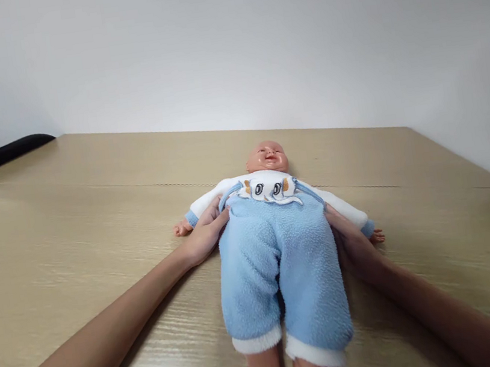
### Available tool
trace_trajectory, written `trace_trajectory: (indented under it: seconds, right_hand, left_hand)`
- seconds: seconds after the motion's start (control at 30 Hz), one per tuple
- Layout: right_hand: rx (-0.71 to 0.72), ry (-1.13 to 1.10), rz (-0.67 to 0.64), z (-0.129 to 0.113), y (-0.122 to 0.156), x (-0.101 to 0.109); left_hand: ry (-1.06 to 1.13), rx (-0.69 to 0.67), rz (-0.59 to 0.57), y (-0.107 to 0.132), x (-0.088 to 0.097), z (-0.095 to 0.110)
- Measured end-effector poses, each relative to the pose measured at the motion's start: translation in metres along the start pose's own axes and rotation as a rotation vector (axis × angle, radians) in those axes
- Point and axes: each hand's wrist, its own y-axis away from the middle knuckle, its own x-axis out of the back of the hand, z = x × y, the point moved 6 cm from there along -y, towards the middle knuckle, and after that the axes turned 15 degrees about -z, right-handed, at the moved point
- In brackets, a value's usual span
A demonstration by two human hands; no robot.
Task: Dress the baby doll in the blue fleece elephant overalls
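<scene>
A baby doll (274, 234) lies on its back on the wooden table, head away from me and feet toward me. It wears fuzzy light-blue overalls with white cuffs, a white long-sleeved top and an embroidered animal face on the chest. My left hand (207, 232) grips its side at the waist, with the thumb on the blue cloth. On the opposite side, my right hand (354, 242) holds the waist just under the doll's arm. Several fingers of both hands are hidden by the clothing. The doll's arms are spread outward, and its feet are cut off by the lower edge.
The light wooden table (74, 232) has a seam running across it behind the doll's shoulders. A plain pale wall (226, 52) rises behind the table. A black, curved object (8, 155), perhaps part of a chair, stands at the left edge.
</scene>
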Motion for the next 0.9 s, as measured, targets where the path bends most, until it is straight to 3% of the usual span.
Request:
trace_trajectory:
  seconds: [0.17, 0.4, 0.5, 0.6, 0.67, 0.73, 0.9]
  right_hand:
    - [0.106, 0.115, -0.018, -0.007, -0.001, 0.011]
    - [0.128, 0.425, -0.025, -0.015, -0.01, 0.013]
    - [0.092, 0.468, -0.013, -0.012, -0.01, 0.016]
    - [0.037, 0.634, -0.03, -0.009, -0.001, 0.02]
    - [0.024, 0.704, -0.035, -0.007, 0.005, 0.021]
    - [0.028, 0.655, -0.027, -0.004, 0.008, 0.021]
    - [0.033, 0.197, 0.086, 0.014, -0.002, 0.02]
  left_hand:
    - [-0.187, -0.023, 0.039, 0.003, 0.006, 0.022]
    - [-0.218, 0.0, 0.075, -0.008, -0.008, 0.036]
    - [-0.396, 0.03, 0.095, -0.006, -0.002, 0.034]
    - [-0.684, 0.076, 0.035, -0.001, 0.003, 0.033]
    - [-0.762, 0.1, 0.01, 0.003, 0.004, 0.032]
    - [-0.673, 0.125, 0.02, 0.005, 0.002, 0.029]
    - [-0.224, 0.092, 0.131, 0.004, -0.007, 0.01]
